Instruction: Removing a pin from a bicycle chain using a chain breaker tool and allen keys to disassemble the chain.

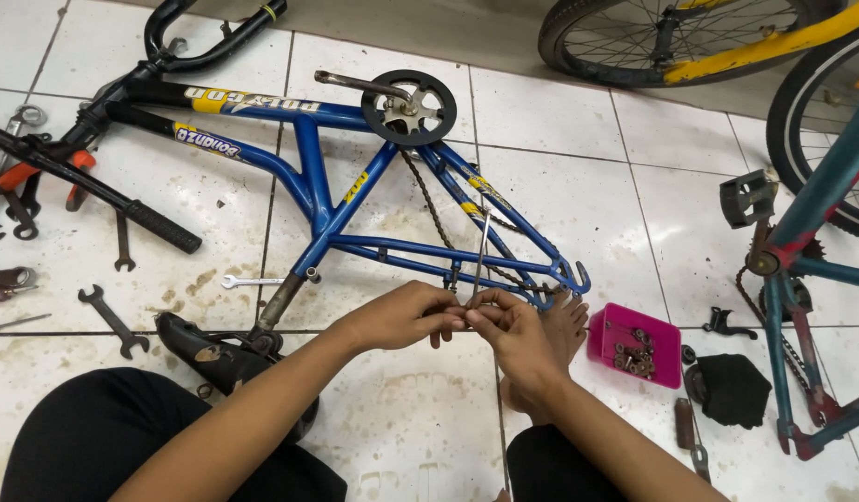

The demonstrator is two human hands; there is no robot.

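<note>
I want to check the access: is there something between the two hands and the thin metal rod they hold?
Nothing visible. The left hand and right hand already pinch the lower end of the thin metal rod, which rises across the blue bicycle frame lying on the tiled floor.

Both hands, left hand (401,316) and right hand (513,330), meet and pinch a thin metal rod (482,251) beside the rear of the blue bicycle frame (318,186) lying on the tiled floor (559,177), near a pink tray (666,358).

Reaching forward toward twelve o'clock with both forearms, left grip (406,316) and right grip (513,325) meeting fingertip to fingertip, fingers curling closed, pinching, wrists angling inward.
</note>
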